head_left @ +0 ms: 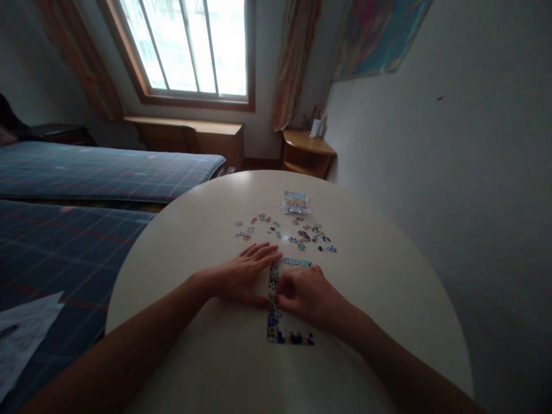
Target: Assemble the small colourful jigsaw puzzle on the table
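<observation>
A partly assembled jigsaw frame (276, 328) lies on the round white table (379, 310), with only its left edge, top strip and bottom strip joined. My left hand (244, 273) rests flat on the table beside the frame's left edge, fingers stretched out. My right hand (308, 296) sits on the frame's middle with fingers curled in a pinch at the left edge; whether a piece is in them I cannot make out. Several loose puzzle pieces (308, 236) are scattered just beyond the hands.
A small picture card (295, 202) lies further back on the table. Two beds with blue plaid covers (86, 172) stand at the left. A window, a wooden desk and a corner shelf (308, 150) are at the back. The wall runs close on the right.
</observation>
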A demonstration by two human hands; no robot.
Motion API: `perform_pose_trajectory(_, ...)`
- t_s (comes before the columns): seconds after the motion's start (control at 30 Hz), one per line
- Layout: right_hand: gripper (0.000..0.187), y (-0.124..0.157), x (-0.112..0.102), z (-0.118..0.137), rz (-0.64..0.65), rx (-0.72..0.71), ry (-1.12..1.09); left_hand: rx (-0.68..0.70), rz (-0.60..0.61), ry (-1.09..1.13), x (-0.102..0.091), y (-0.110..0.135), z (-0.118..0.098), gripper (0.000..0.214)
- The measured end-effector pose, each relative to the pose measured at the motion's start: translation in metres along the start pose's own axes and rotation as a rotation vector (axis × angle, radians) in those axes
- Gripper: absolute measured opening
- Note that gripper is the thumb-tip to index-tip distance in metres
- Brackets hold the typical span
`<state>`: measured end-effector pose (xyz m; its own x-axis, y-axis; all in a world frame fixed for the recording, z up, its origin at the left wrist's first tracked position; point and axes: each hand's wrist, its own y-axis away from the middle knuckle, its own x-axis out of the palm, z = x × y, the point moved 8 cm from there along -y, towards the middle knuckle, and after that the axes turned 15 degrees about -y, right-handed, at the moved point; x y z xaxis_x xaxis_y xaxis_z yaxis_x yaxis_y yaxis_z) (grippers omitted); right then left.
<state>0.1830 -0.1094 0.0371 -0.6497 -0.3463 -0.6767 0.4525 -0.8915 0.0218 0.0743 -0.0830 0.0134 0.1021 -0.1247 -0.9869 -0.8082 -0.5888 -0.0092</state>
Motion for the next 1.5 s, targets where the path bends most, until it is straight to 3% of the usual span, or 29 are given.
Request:
perform_pose_trajectory(0.5,0.005,0.0019,-0.0023,-0.0007,0.010,0.061,-0.002,0.017,-0.038,0.000,-0.0001,0.0014,0.0031,0.107)
perform_pose_trajectory(1.2,0.003,0.0002,-0.0042,-0.0023,-0.005,0.036,-0.019,-0.018,0.006,-0.041,0.0003,0.0021,0.0063,0.106)
perform_pose_trajectory(1.5,0.001,0.0011,-0.0050,0.0005,-0.006,0.025,0.009,-0.015,0.013,-0.086,0.0005,0.0029,0.0052,0.079)
